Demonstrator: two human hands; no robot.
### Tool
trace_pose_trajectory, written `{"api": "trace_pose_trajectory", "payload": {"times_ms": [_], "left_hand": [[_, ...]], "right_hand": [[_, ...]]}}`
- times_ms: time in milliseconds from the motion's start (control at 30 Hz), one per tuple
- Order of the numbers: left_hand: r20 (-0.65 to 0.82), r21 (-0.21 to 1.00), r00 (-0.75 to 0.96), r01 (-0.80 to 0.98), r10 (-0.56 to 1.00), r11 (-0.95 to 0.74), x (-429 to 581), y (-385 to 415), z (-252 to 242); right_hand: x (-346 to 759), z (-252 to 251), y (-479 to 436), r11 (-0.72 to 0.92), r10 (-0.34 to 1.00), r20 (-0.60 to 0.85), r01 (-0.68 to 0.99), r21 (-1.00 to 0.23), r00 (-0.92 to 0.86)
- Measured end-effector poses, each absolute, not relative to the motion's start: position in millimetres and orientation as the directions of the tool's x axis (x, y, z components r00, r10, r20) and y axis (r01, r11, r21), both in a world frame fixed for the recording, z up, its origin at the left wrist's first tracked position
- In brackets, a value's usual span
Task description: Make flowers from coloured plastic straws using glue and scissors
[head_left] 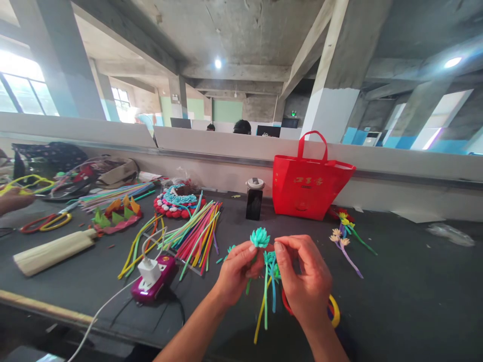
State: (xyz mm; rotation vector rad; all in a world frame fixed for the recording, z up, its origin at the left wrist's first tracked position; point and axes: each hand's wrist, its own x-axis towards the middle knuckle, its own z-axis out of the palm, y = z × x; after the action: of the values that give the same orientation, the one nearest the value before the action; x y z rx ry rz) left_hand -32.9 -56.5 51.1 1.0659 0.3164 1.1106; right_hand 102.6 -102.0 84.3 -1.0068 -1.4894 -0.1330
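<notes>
My left hand [237, 274] pinches a turquoise pipe-cleaner flower [260, 237] by its stem, holding it above the dark table [407, 301]. My right hand [306, 281] is closed right beside it, fingers pinching the same bundle of green, turquoise and yellow stems [267, 289] that hang down between the hands. Red and yellow rings [334, 311] lie under my right wrist.
A heap of coloured pipe cleaners [194, 234] lies left of centre, with a purple power strip and white charger [153, 279] in front. A red tote bag [309, 183] and a phone [254, 203] stand at the back. Finished flowers [345, 234] lie right. Another person's hand [13, 201] is at far left.
</notes>
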Motion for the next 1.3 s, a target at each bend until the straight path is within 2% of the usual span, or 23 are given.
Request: {"api": "trace_pose_trajectory", "payload": {"times_ms": [267,500,667,867,1100,1300], "left_hand": [[0.261,0.835,0.461,-0.549,0.848,0.041,-29,-60,52],[0.247,0.825,0.481,-0.559,0.841,0.078,-32,-59,48],[0.253,0.844,0.481,-0.533,0.839,0.051,-30,-58,47],[0.235,0.827,0.421,-0.56,0.876,0.048,-27,-60,50],[0.323,0.812,0.312,-0.576,0.893,-0.092,-36,-63,50],[0.345,0.786,0.351,-0.615,0.87,-0.063,-38,-65,52]], "right_hand": [[103,84,-101,0.601,0.518,0.839,0.627,-0.496,0.168],[107,84,-99,0.556,0.684,0.711,0.514,-0.653,0.163],[105,86,-100,0.523,0.743,0.648,0.458,-0.718,0.167],[103,86,-98,0.524,0.74,0.649,0.455,-0.72,0.175],[104,83,-99,0.529,0.73,0.656,0.448,-0.72,0.192],[102,81,-98,0.547,0.716,0.676,0.462,-0.698,0.173]]}}
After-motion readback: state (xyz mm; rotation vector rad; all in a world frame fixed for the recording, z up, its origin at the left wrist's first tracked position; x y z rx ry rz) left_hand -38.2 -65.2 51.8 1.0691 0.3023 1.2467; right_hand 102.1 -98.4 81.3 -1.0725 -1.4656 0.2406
